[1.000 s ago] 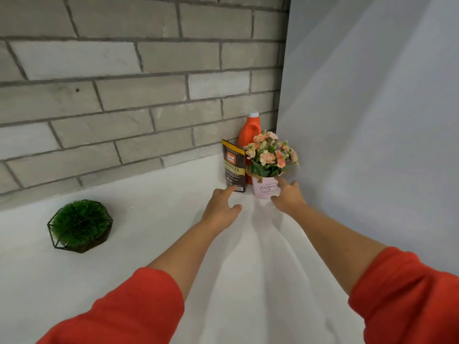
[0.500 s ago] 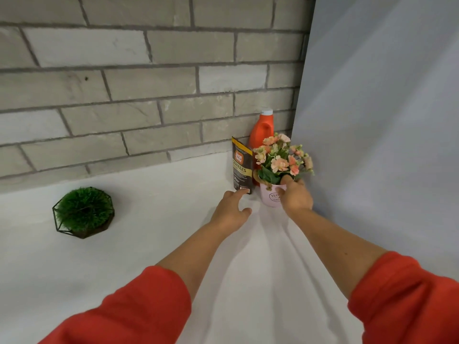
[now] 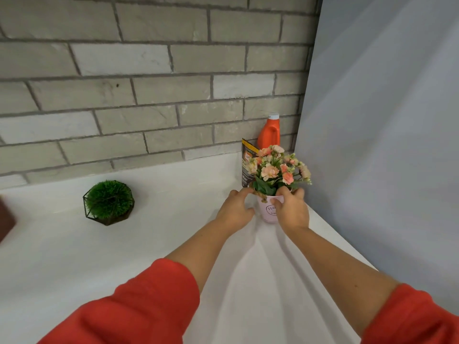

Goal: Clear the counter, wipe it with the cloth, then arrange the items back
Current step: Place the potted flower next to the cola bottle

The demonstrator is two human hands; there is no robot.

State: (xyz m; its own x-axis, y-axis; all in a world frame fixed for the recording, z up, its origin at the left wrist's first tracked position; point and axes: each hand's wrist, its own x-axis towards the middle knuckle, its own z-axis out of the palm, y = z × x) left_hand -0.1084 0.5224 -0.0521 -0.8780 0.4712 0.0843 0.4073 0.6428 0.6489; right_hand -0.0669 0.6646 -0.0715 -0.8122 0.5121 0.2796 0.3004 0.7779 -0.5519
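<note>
Gripping entry: the right hand (image 3: pixel 291 212) curls its fingers over the rim of the pink flower pot (image 3: pixel 267 211), so that grip holds the pot. The left hand (image 3: pixel 234 209) sits at the pot's 9 o'clock with fingers curved toward it. Whether this grip has contact cannot be told. The pot stands on the worktop (image 3: pixel 173 219) at the person's 1 o'clock, near the corner.

Risks, as judged:
- The dark packet (image 3: pixel 246 167) stands just beside the pot at its 11 o'clock. A lift that drags the blooms or left knuckles past it could topple it.
- The orange bottle (image 3: pixel 269 132) at 12 o'clock could be nudged if the pot swings back.
- A rim-only hold may let the top-heavy pot tilt.

Count:
- flower pot: one
- packet: one
- bottle: one
- grass ball in wire frame (image 3: pixel 108 202), at 10 o'clock: one
- hands: two
- cloth: none in view
</note>
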